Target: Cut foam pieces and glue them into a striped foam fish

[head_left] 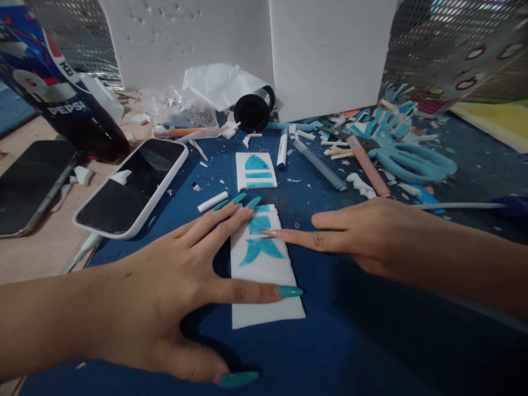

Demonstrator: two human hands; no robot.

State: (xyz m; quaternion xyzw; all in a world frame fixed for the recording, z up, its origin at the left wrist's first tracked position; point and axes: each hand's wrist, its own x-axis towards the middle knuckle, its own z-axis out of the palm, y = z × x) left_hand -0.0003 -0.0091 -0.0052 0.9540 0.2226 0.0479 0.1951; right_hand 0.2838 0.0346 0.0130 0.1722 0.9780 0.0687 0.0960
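Note:
A long white foam sheet lies on the blue surface, with a blue fish tail and a blue patch drawn on it. My left hand is spread flat across it, teal-nailed fingers pressing its upper left and lower part; the thumb rests on the blue surface. From the right, my right hand reaches in with its index finger stretched to the sheet between the patch and the tail. Its other fingers are folded and partly hidden, holding nothing visible. Just beyond lies a smaller white foam piece bearing a blue fish head and stripes.
Left: two phones and a Pepsi bottle. Behind: a black-cored roll and white foam boards. Right: blue-handled scissors, markers and foam scraps. A small white foam stick lies near my left fingertips.

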